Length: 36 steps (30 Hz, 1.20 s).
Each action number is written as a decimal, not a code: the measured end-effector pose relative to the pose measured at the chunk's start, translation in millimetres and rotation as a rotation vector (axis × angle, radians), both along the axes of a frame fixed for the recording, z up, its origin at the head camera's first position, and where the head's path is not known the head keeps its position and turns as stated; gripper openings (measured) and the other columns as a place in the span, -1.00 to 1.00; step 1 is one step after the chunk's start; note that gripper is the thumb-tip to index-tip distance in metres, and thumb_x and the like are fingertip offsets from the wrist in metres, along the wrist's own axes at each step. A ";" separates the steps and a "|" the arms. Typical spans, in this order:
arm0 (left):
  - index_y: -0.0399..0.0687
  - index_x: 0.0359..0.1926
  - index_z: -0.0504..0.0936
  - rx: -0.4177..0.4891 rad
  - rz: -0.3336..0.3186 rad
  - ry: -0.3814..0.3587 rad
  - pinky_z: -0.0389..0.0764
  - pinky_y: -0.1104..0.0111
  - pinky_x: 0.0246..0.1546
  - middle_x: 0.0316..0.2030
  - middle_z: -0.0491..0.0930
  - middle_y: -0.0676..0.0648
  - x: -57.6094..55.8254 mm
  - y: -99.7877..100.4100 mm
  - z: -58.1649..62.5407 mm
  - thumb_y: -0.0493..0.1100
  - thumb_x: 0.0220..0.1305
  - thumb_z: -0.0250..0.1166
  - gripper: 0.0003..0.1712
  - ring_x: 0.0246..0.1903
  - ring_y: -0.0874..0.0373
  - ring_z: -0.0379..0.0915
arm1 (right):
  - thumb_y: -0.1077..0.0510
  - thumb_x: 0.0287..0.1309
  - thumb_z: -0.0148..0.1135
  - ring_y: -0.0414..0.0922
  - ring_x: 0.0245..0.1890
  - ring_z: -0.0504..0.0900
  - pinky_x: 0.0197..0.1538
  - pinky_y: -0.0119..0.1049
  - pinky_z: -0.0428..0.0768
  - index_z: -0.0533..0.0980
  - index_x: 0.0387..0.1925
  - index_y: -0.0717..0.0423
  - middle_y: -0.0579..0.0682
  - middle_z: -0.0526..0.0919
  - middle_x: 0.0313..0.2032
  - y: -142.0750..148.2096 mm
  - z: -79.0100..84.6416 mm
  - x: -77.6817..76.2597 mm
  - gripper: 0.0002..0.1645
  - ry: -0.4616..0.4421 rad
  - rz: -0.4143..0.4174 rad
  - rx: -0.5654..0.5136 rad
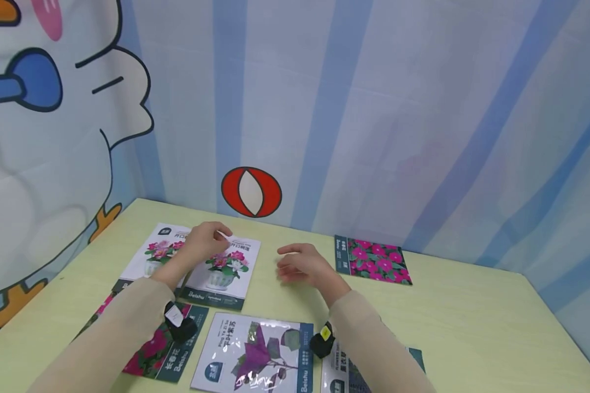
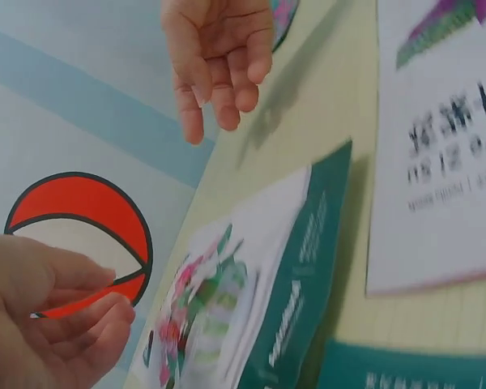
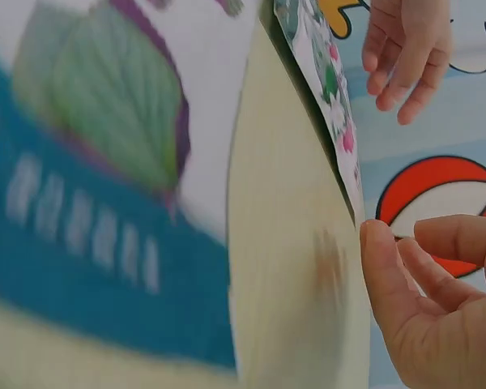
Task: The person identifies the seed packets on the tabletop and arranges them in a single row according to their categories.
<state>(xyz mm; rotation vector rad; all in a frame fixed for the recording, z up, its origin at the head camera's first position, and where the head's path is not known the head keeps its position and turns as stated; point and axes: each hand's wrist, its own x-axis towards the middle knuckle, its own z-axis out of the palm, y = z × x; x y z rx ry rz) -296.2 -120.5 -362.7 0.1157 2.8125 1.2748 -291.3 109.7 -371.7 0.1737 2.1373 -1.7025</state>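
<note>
red ball print [image 1: 252,192] behind | left sleeve [image 1: 113,330] partly hides pink packet [image 1: 166,352]

A pale blue striped backdrop [image 1: 398,109] hangs at twelve o'clock, a white cartoon figure [image 1: 44,169] at ten, a red-and-white oval [image 1: 248,192] towards nine, a pale yellow table [image 1: 487,327] below at six

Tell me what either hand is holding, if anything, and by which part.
Nothing is held: the left hand and right hand are both empty above the table.
</note>
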 end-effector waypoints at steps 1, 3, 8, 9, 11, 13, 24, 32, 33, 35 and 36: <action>-0.27 0.04 0.52 0.071 -0.010 -0.059 0.52 0.35 -0.29 -0.18 0.54 -0.22 -0.9 1.5 0.3 -0.22 0.24 0.18 -0.64 -0.28 0.04 0.43 | 0.33 0.16 0.12 -0.10 -0.45 0.61 -0.32 -0.29 0.66 0.46 0.05 0.26 0.17 0.63 -0.26 5.4 0.8 -1.0 -0.62 0.011 0.008 0.014; -0.25 0.13 0.46 0.238 -0.019 -0.194 0.56 0.40 -0.22 -0.08 0.51 -0.25 -1.7 4.9 -0.1 -0.20 0.27 0.17 -0.58 -0.23 0.07 0.47 | 0.33 0.17 0.11 -0.09 -0.41 0.60 -0.25 -0.24 0.66 0.45 0.06 0.27 0.17 0.62 -0.25 16.9 2.8 -2.4 -0.62 0.029 0.022 0.046; -0.28 0.24 0.34 0.517 -0.014 -0.377 0.59 0.49 -0.23 0.02 0.49 -0.30 -1.6 14.0 -3.1 -0.23 0.28 0.18 -0.48 -0.22 0.14 0.55 | 0.30 0.19 0.09 -0.08 -0.37 0.60 -0.14 -0.15 0.63 0.44 0.07 0.28 0.17 0.62 -0.21 47.4 7.9 -2.7 -0.61 0.069 0.033 0.124; -0.27 0.23 0.35 0.531 -0.009 -0.385 0.59 0.49 -0.24 0.00 0.50 -0.29 -1.7 16.5 -3.6 -0.23 0.28 0.19 -0.48 -0.23 0.14 0.56 | 0.30 0.18 0.09 -0.09 -0.38 0.60 -0.14 -0.14 0.63 0.43 0.07 0.29 0.17 0.61 -0.21 53.7 8.6 -2.6 -0.61 0.075 0.031 0.133; -0.28 0.24 0.34 0.558 -0.024 -0.402 0.59 0.46 -0.20 0.03 0.50 -0.28 -2.0 21.3 -5.0 -0.23 0.29 0.18 -0.48 -0.17 0.10 0.55 | 0.29 0.19 0.09 -0.11 -0.40 0.59 -0.16 -0.16 0.63 0.42 0.08 0.30 0.15 0.61 -0.22 66.4 10.1 -1.8 -0.59 0.088 0.031 0.150; -0.28 0.24 0.34 0.581 -0.032 -0.424 0.58 0.41 -0.12 0.06 0.48 -0.28 -2.3 26.3 -6.6 -0.22 0.29 0.18 -0.48 -0.08 0.04 0.52 | 0.28 0.21 0.08 -0.13 -0.43 0.57 -0.20 -0.19 0.63 0.40 0.10 0.32 0.11 0.61 -0.26 79.0 10.6 -1.1 -0.58 0.096 0.030 0.155; -0.35 0.25 0.30 0.670 -0.132 -0.480 0.50 0.28 0.04 0.10 0.45 -0.29 -2.6 53.9 -12.0 -0.25 0.31 0.13 -0.47 0.00 0.01 0.47 | 0.27 0.20 0.10 -0.15 -0.40 0.55 -0.22 -0.20 0.63 0.35 0.16 0.34 0.04 0.58 -0.30 130.1 9.9 -0.2 -0.51 0.110 -0.103 0.154; -0.27 0.22 0.37 0.712 -0.075 -0.518 0.50 0.28 0.04 0.08 0.48 -0.25 -7.0 78.5 -13.4 -0.23 0.30 0.16 -0.51 0.02 0.00 0.47 | 0.27 0.16 0.13 -0.15 -0.41 0.51 -0.33 -0.31 0.61 0.36 0.19 0.28 0.01 0.55 -0.33 154.3 11.8 -6.2 -0.47 0.057 -0.225 0.174; -0.28 0.22 0.37 0.714 -0.074 -0.520 0.50 0.28 0.04 0.08 0.48 -0.25 -7.8 81.5 -13.3 -0.23 0.30 0.17 -0.51 0.02 0.00 0.47 | 0.26 0.16 0.14 -0.14 -0.40 0.52 -0.32 -0.30 0.61 0.36 0.19 0.27 0.02 0.56 -0.30 157.2 12.0 -6.3 -0.46 0.053 -0.236 0.172; -0.28 0.20 0.38 0.719 -0.065 -0.524 0.50 0.28 0.04 0.07 0.49 -0.24 -9.2 87.5 -12.7 -0.24 0.28 0.18 -0.52 0.02 0.00 0.47 | 0.25 0.17 0.13 -0.12 -0.35 0.53 -0.29 -0.29 0.61 0.34 0.21 0.26 0.03 0.54 -0.24 163.6 11.4 -6.4 -0.45 0.056 -0.241 0.170; -0.28 0.19 0.39 0.721 -0.059 -0.525 0.51 0.28 0.03 0.06 0.50 -0.24 -9.9 90.4 -12.4 -0.25 0.27 0.19 -0.52 0.01 0.00 0.47 | 0.24 0.18 0.11 -0.11 -0.33 0.53 -0.26 -0.29 0.61 0.31 0.23 0.27 0.04 0.53 -0.22 166.8 11.3 -5.9 -0.44 0.060 -0.238 0.165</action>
